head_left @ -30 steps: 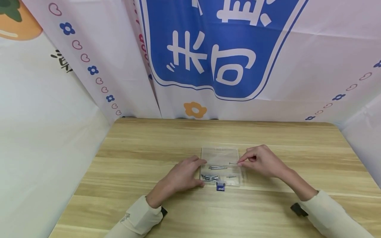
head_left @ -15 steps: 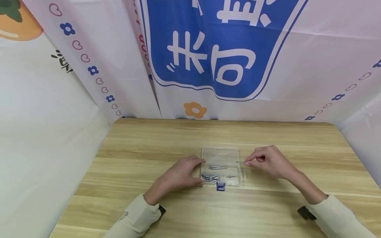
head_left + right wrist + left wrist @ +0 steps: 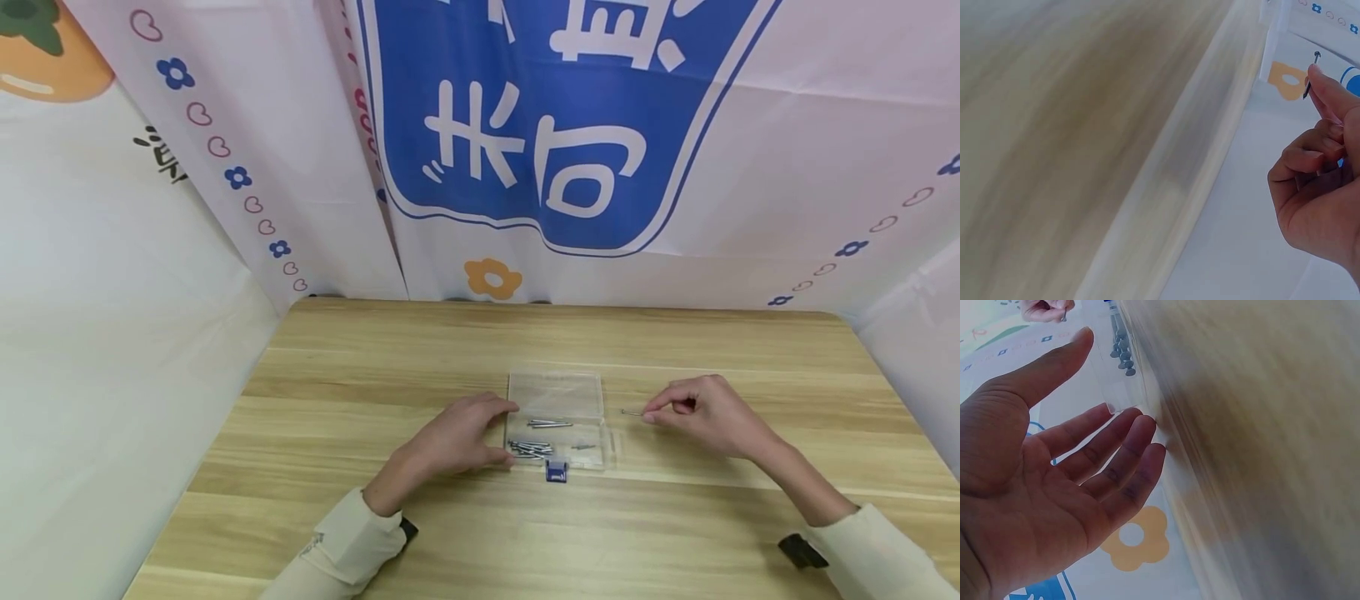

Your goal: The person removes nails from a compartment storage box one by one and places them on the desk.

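Observation:
In the head view a clear plastic box (image 3: 555, 393) lies on the table, with several silver nails (image 3: 531, 449) piled in its front left part. A few longer nails (image 3: 550, 424) lie behind the pile, and small thin pieces (image 3: 582, 447) lie at the right. My left hand (image 3: 459, 442) rests at the box's left side, its fingertips at the edge; in the left wrist view its fingers look relaxed and spread. Right of the box, my right hand (image 3: 697, 412) pinches one nail (image 3: 1316, 58) between thumb and forefinger, head and pointed tip sticking out.
A blue tab (image 3: 557, 472) sticks out from the front of the box. The wooden table (image 3: 420, 358) meets a printed cloth backdrop (image 3: 675, 275) at its far edge. Each wrist has a black strap piece (image 3: 802, 552) by the cuff.
My right hand has moved right with the nail, from over the box's right edge to beside the box. My left hand has stayed almost in place.

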Demonstrator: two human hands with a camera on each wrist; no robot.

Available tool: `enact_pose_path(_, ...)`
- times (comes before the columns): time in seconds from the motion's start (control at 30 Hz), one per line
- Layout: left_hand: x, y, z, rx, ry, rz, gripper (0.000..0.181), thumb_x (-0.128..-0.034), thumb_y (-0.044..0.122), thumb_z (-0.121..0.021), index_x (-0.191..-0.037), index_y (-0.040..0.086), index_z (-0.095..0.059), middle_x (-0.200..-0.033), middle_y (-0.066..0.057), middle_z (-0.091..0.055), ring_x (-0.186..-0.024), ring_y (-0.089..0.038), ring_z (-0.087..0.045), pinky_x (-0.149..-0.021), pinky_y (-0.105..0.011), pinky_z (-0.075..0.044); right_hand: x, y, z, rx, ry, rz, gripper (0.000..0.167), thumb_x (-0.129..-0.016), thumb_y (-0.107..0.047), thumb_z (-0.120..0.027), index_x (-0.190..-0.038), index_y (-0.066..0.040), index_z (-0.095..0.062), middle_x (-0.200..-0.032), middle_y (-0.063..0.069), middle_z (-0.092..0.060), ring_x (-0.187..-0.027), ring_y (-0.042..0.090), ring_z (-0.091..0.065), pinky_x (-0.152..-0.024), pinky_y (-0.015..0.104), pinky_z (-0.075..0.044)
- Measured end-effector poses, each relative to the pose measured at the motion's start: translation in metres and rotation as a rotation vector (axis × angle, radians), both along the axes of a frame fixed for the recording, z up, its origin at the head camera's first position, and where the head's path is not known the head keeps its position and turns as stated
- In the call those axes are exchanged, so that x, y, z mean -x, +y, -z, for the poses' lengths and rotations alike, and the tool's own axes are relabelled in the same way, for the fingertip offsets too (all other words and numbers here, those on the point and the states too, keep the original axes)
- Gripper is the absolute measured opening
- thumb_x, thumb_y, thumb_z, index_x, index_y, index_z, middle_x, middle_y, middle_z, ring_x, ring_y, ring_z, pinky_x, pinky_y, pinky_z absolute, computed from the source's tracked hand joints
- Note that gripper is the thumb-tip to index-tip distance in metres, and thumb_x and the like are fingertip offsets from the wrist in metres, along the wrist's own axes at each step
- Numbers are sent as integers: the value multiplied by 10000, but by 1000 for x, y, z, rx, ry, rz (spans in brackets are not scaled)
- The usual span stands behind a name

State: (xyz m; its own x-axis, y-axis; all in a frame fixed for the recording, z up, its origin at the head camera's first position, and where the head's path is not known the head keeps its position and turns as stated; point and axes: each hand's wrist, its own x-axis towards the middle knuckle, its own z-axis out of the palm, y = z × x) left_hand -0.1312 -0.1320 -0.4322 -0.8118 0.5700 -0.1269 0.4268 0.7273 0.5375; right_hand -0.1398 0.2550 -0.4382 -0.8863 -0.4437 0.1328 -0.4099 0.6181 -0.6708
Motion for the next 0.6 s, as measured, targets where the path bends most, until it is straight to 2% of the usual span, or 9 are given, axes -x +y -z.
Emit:
enact_pose_path(0.23,0,1,2,5,9,0,658,-877,317,-914,-1434,76,-658,-1386,-92,-703,-1297,-263,-653,-1120,-472,-530,-3,15,5,-28,-4,27,28,-913,-150,-860,-933,-169,-857,-708,-108,-647,-559,-23,-378,-491,194,-348)
enact_pose_path(0.43,0,1,3,9,12,-2,657,-876,314,-915,-1433,77,-659,-1390,-92,-705,-1301,-264,-654,-1123,-472,-530,-5,25,8,-47,12,47,18,-916,-159,-857,-926,-173,-851,-644,-143,-571,-547,-25,-375,-481,202,-356)
enact_pose_path(0.6,0,1,2,13,8,-8,658,-876,311,-916,-1433,75,-659,-1395,-94,-704,-1301,-262,-655,-1120,-471,-532,-7,31,9,-49,14,50,90,-909,-121,-856,-921,-210,-847,-616,-156,-514,-540,-30,-367,-472,203,-352)
